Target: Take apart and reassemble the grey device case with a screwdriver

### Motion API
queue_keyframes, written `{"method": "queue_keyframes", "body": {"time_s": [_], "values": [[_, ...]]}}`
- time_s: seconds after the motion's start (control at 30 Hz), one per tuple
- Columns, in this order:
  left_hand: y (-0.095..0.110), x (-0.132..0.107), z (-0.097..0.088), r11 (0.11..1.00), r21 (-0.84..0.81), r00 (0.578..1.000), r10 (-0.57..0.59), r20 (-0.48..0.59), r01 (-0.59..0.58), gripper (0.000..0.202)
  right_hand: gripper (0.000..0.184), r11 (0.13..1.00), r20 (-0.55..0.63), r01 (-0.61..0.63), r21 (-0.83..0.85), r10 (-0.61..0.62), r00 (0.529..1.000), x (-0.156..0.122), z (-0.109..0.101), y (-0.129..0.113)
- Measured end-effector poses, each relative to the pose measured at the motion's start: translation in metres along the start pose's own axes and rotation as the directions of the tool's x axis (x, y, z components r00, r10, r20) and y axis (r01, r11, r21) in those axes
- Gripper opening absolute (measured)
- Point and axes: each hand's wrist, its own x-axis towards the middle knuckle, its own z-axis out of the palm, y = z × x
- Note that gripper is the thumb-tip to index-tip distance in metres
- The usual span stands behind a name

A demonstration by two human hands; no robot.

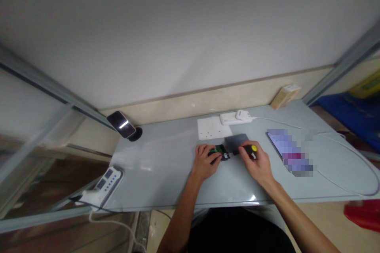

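My left hand [205,162] is closed on a small dark device with a green circuit board [218,149], holding it against the table. In my right hand [257,163] is a screwdriver [251,150] with a black handle and a yellow end. It lies nearly level, its thin shaft pointing left to the device's right edge; whether the tip touches a screw is too small to tell. Just behind both hands lies a flat dark grey panel [236,140], partly covered by my right hand. Beyond it, a white sheet [212,127] bears several small dark spots.
A white power strip [228,118] with a plugged-in charger sits at the back. A phone [289,152] lies on the right beside a looping white cable [332,184]. At the left stand a phone on a stand [121,124] and another power strip [108,185]. A small box [285,95] leans at the back right.
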Motion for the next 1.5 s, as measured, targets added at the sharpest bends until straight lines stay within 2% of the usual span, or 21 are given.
{"method": "queue_keyframes", "body": {"time_s": [0.23, 0.33, 0.67, 1.03, 1.5], "values": [[0.000, 0.002, 0.002, 0.999, 0.030, 0.994, -0.039, 0.098, 0.036, 0.047, 0.029, 0.997, -0.012, 0.039, -0.063, -0.040, 0.999, 0.009, 0.000, 0.001], [0.000, 0.002, 0.002, 0.999, 0.027, 0.989, -0.037, 0.145, 0.034, 0.054, 0.032, 0.995, -0.003, 0.047, -0.087, -0.048, 0.999, 0.012, 0.003, 0.005], [0.001, 0.004, 0.000, 0.998, -0.010, 0.980, -0.060, 0.190, 0.063, 0.053, 0.037, 0.996, -0.006, 0.033, -0.087, -0.033, 0.999, 0.012, 0.007, 0.011], [0.002, 0.003, 0.000, 0.998, -0.015, 0.982, -0.056, 0.180, 0.060, 0.052, 0.036, 0.996, 0.005, 0.030, -0.085, -0.030, 1.000, 0.013, 0.008, 0.012], [0.003, 0.005, -0.004, 0.995, -0.060, 0.976, -0.069, 0.207, 0.083, 0.050, 0.032, 0.995, 0.092, 0.023, -0.100, -0.014, 0.996, 0.015, 0.008, 0.007]]}}
